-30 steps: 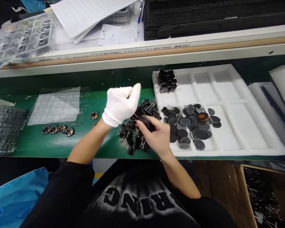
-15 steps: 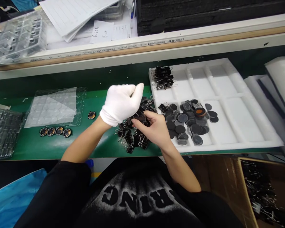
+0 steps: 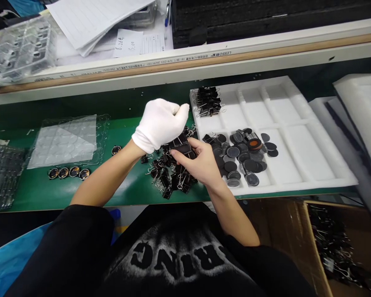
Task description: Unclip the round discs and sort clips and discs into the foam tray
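My left hand (image 3: pixel 162 123), in a white glove, is curled closed above a pile of black binder clips (image 3: pixel 165 181) with silver wire handles. Its fingertips face away, so whatever they hold is hidden. Just below it, my bare right hand (image 3: pixel 202 161) pinches a black binder clip (image 3: pixel 182 146) between thumb and fingers, over the same pile. The two hands are close together, and the glove partly covers the clip. To the right, dark round discs (image 3: pixel 233 152) lie heaped in a white foam tray (image 3: pixel 312 161).
More binder clips (image 3: pixel 207 101) fill the tray's back left compartment. On the left lie round black-rimmed pieces (image 3: pixel 74 171), a clear plastic tray (image 3: pixel 64 140) and stacked clear trays (image 3: pixel 4 177). A ledge (image 3: pixel 111 66) runs behind. A cardboard box (image 3: pixel 315 247) with clips stands below right.
The view has shifted slightly, moving the scene a little left. My gloved hand has risen slightly relative to the pile, and more of the black clip in my right hand shows.
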A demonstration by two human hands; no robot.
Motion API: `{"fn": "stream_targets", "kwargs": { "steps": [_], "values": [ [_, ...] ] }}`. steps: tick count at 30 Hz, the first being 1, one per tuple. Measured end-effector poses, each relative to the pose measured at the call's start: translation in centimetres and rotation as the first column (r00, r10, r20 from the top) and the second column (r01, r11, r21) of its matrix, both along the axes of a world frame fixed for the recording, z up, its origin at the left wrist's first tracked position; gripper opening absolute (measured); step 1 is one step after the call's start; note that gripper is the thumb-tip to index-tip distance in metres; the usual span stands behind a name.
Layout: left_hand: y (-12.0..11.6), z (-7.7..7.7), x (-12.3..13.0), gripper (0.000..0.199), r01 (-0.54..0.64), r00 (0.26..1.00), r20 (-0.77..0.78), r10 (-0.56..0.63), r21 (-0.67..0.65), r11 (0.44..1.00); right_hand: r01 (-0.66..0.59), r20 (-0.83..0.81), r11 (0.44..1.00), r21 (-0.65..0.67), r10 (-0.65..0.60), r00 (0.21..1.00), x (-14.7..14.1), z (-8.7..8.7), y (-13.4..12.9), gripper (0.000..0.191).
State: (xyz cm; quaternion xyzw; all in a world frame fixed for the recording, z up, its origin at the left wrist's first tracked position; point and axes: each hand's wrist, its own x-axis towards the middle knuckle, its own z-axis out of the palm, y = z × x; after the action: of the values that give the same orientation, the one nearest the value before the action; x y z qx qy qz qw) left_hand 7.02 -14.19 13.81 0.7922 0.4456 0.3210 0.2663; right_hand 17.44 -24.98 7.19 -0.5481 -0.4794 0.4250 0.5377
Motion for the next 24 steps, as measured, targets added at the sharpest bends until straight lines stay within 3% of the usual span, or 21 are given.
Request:
{"fn": "stream_targets", "kwargs": {
  "steps": [10, 14, 17, 19, 22, 24],
  "values": [
    [0.0, -0.7, 0.1, 0.063, 0.025, 0.995, -0.095, -0.013, 0.126, 0.992, -0.021, -0.049, 0.999, -0.028, 0.020, 0.999, 0.2, -0.1, 0.4, 0.030],
    [-0.5, 0.0, -1.0, 0.049, 0.103, 0.984, -0.158, -0.082, 0.132, 0.986, 0.022, 0.152, 0.999, 0.026, -0.026, 0.988, 1.1, -0.2, 0.0, 0.031],
    [-0.6, 0.4, -2.2, 0.038, 0.138, 0.974, -0.186, -0.128, 0.047, 0.989, 0.096, 0.472, 0.960, 0.265, -0.215, 0.855, 2.7, -0.9, -0.2, 0.012],
    [-0.5, 0.3, -2.7, 0.041, 0.225, 0.948, -0.201, -0.246, -0.121, 0.967, 0.026, 0.637, 0.915, 0.402, -0.300, 0.710, 4.1, -1.3, -0.1, 0.020],
    [-0.1, -0.6, -2.3, 0.041, 0.358, 0.890, -0.106, -0.443, -0.438, 0.824, -0.051, 0.768, 0.904, 0.425, -0.330, 0.549, 6.5, -1.5, 0.0, 0.031],
    [0.3, -1.6, -1.5, 0.034, 0.391, 0.886, -0.012, -0.464, -0.518, 0.761, 0.012, 0.797, 0.907, 0.422, -0.377, 0.472, 8.1, -1.3, 0.0, 0.037]
  ]
}}
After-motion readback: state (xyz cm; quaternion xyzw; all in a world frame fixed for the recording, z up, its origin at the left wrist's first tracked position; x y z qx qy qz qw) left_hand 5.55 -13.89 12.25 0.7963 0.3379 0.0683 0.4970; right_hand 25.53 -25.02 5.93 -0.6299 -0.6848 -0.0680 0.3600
